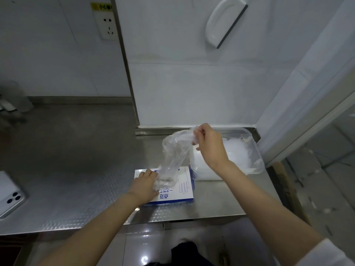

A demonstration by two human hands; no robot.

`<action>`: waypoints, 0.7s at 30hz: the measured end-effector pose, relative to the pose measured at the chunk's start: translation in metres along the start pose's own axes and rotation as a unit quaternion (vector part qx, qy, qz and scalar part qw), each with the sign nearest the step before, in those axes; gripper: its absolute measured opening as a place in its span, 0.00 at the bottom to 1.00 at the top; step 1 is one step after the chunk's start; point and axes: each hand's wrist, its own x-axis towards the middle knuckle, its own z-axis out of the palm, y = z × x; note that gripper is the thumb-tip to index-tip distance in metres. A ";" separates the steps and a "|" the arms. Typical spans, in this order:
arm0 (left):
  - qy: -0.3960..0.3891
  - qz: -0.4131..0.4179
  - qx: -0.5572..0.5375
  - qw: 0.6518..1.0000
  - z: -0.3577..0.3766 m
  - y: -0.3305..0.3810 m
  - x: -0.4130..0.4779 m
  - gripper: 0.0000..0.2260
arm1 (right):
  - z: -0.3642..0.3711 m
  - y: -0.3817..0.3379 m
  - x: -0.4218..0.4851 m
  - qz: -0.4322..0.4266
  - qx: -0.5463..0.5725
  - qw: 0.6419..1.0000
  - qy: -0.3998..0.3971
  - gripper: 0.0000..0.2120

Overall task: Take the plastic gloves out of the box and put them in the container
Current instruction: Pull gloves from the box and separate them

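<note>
A bunch of clear plastic gloves [172, 150] hangs stretched in the air, its lower end still at the opening of the blue-and-white box [185, 191] and its top pinched between the curled fingers of the right hand [209, 144], raised above the near-left rim of the clear container [256, 150]. The left hand [146, 184] lies on the box top against the gloves' lower end; whether it pinches the plastic or only presses the box I cannot tell. The container, with more gloves heaped inside, stands just right of the box on the steel counter [76, 150], and a phone [9, 192] lies far left.
</note>
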 end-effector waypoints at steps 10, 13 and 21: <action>0.091 0.090 -0.227 0.966 -0.097 0.038 0.011 0.36 | -0.013 0.003 0.001 -0.097 -0.201 0.970 -0.095 0.06; 0.123 0.128 -0.235 0.956 -0.105 0.060 0.012 0.16 | -0.010 -0.005 0.002 -0.057 -0.061 0.991 -0.102 0.06; 0.071 0.113 -0.492 0.860 -0.113 0.071 0.014 0.14 | -0.028 0.023 0.003 0.174 0.212 0.917 -0.291 0.44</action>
